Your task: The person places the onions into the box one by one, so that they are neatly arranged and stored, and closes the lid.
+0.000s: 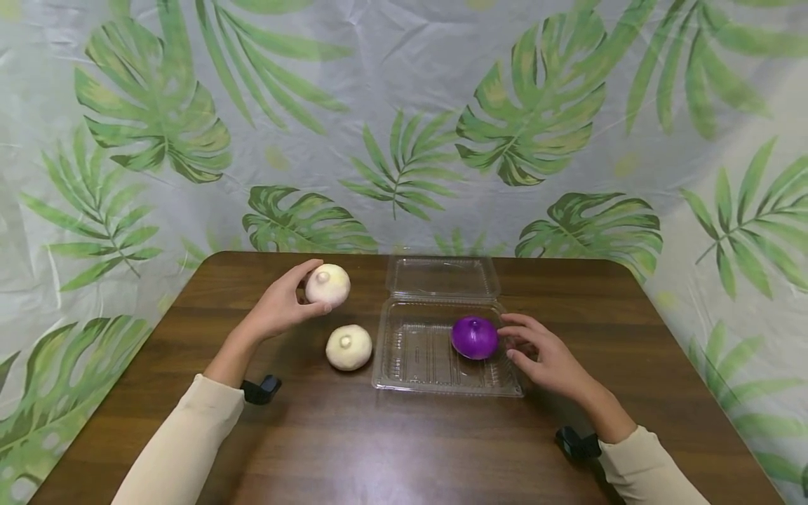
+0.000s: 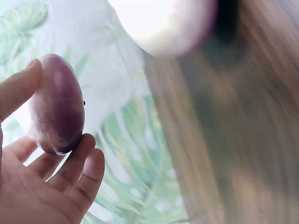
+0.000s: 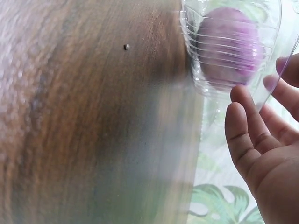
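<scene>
My left hand (image 1: pixel 282 300) holds a white, round turnip (image 1: pixel 329 285) between thumb and fingers, raised over the left of the table. Its purple side (image 2: pixel 63 105) shows in the left wrist view. Just below it, a second white turnip (image 1: pixel 349 348) lies on the table beside a clear plastic container (image 1: pixel 404 365). Inside the container, toward the right, rests a bright purple onion (image 1: pixel 475 338). My right hand (image 1: pixel 548 361) is at the container's right side, fingers loosely bent and fingertips right at the onion's edge. In the right wrist view the onion shows through the ribbed plastic.
The container's hinged lid (image 1: pixel 442 277) lies folded back toward the table's far edge. The brown wooden table (image 1: pixel 303 449) has rounded far corners. Behind it hangs a leaf-patterned cloth (image 1: pixel 404 84). Dark wrist straps sit at both cuffs.
</scene>
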Demonstrator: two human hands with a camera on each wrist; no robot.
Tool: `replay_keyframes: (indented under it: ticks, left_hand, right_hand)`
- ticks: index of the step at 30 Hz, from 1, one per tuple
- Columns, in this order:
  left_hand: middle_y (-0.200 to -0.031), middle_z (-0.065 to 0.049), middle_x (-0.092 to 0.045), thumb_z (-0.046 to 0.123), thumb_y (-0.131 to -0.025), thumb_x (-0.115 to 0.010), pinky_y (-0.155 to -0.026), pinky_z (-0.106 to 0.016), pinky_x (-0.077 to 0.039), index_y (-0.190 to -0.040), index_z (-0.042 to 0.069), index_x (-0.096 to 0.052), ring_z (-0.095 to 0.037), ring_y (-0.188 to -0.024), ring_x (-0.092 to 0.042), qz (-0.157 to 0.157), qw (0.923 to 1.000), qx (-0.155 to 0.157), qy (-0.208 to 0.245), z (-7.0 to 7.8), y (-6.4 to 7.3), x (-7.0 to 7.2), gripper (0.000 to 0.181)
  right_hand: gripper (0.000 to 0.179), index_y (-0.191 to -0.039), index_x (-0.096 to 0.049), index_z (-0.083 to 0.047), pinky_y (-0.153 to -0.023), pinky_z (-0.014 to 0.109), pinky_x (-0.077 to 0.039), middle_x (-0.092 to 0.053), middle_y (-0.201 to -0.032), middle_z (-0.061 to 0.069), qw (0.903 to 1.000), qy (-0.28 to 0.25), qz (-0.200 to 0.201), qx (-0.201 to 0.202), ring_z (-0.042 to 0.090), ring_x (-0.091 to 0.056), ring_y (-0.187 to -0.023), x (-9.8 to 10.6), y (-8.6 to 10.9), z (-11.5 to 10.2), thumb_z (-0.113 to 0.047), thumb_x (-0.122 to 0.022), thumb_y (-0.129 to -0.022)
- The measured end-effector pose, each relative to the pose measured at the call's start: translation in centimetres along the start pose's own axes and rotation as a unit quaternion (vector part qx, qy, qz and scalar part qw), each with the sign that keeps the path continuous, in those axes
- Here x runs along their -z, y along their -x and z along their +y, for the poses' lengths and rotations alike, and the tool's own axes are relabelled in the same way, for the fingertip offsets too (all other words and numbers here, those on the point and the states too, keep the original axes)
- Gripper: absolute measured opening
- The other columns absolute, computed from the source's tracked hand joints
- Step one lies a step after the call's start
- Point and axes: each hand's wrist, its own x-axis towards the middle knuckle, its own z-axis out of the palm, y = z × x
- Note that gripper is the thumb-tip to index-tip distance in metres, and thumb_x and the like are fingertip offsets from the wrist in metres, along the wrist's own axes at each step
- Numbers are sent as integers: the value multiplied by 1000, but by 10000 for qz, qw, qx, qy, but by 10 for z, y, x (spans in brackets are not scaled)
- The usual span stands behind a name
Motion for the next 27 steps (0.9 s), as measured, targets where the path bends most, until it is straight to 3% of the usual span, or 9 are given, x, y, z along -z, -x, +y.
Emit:
replay_keyframes:
  ticks: [4,8,15,22,27]
  left_hand:
    - [-145,-15,-48,21,-84,-80,-89,-49,-54,-154,11,-33,-30,-114,-56,-62,9994,-320,62,20,0,-3,85]
    - [-148,-15,-46,19,-83,-81,-87,-46,-56,-154,11,-34,-30,-113,-58,-195,9977,-632,118,38,-1,-9,85]
    - [-156,-13,-38,15,-83,-80,-89,-43,-58,-154,13,-35,-30,-109,-62,-478,9946,-842,381,63,1,-17,84]
    - [-150,-11,-45,17,-84,-80,-88,-43,-57,-153,14,-36,-26,-105,-62,-579,9926,-990,411,72,0,-24,82]
    - [-147,-8,-49,20,-83,-81,-88,-41,-56,-152,15,-38,-23,-110,-59,-797,9912,-1044,147,72,-3,-33,81]
  right_hand:
    - [31,-123,-66,-6,-76,26,-56,-51,-143,17,10000,4,-16,-5,23,-66,-98,0,-1,1,-3,-65,-93]
    - [31,-124,-66,-6,-76,26,-57,-51,-143,16,10000,25,21,21,23,-67,-97,0,-1,2,-3,-65,-93]
    - [31,-124,-65,-2,-75,26,-57,-52,-144,17,10000,-41,63,-4,21,-68,-95,-1,1,2,-3,-66,-92]
    - [30,-122,-65,-2,-75,25,-57,-52,-144,16,9999,-4,100,-24,20,-68,-95,-1,-1,1,-3,-66,-92]
    - [30,-122,-65,-1,-75,24,-57,-53,-142,17,9999,1,112,4,19,-68,-95,-1,0,1,-2,-66,-92]
